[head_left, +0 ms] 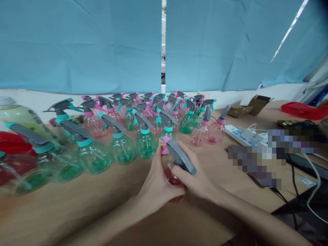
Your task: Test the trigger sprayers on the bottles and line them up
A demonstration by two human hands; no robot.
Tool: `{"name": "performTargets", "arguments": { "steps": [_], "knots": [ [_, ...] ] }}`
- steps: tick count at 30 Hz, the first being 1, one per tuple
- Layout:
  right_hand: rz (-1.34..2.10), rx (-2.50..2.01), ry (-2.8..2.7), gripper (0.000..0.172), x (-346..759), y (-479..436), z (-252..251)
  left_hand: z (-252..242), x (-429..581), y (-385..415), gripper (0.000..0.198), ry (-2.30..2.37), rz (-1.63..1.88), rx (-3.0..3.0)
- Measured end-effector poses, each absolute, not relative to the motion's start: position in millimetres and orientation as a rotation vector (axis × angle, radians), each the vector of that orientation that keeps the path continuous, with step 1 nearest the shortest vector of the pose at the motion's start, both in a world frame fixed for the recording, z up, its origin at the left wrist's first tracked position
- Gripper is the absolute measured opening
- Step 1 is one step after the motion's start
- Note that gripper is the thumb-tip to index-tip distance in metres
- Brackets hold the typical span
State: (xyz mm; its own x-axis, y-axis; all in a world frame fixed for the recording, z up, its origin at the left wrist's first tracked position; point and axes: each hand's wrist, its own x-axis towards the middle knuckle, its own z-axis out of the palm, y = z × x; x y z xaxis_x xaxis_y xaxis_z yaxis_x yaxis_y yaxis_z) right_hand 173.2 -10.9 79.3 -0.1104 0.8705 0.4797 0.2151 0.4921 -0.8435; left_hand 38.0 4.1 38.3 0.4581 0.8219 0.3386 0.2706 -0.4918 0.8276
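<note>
Both my hands are closed around one pink spray bottle (175,178) with a grey trigger head and pink nozzle, held over the front of the table. My left hand (160,182) wraps the bottle's left side and base. At the neck, just below the grey head, grips my right hand (196,174), its thumb across the front. Most of the bottle's body is hidden by my fingers. Just beyond my hands stand a green spray bottle (146,145) and a pink one (200,134), both upright.
Several more green and pink spray bottles (124,150) crowd the table's left and back. A larger bottle (24,118) with pale yellow-green contents stands far left. At right lie a white power strip (239,135), cables and a phone-like object (263,180). Behind it sits an open cardboard box (257,104).
</note>
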Motion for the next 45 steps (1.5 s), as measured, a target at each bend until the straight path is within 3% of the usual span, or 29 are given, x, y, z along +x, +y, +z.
{"name": "performTargets", "arguments": {
  "steps": [3,10,18,39,45],
  "knots": [
    [0.77,-0.979,-1.521,0.033,183.8,-5.0,74.0,32.8,34.3,3.8,0.108,0.922,0.96,2.012],
    [0.703,-1.097,-1.421,0.026,225.3,21.7,51.9,7.8,21.5,26.9,0.07,1.097,0.722,2.298],
    [0.69,-1.079,-1.504,0.015,232.8,27.7,62.2,-5.1,23.6,32.4,0.069,1.082,0.456,2.777],
    [0.538,-1.209,-1.402,0.03,224.4,25.7,68.6,-12.7,25.9,36.7,0.06,1.088,0.458,2.922],
    [0.688,-1.049,-1.369,0.018,228.0,28.7,61.9,-11.7,25.0,35.3,0.059,1.075,0.423,2.927]
  ]
}}
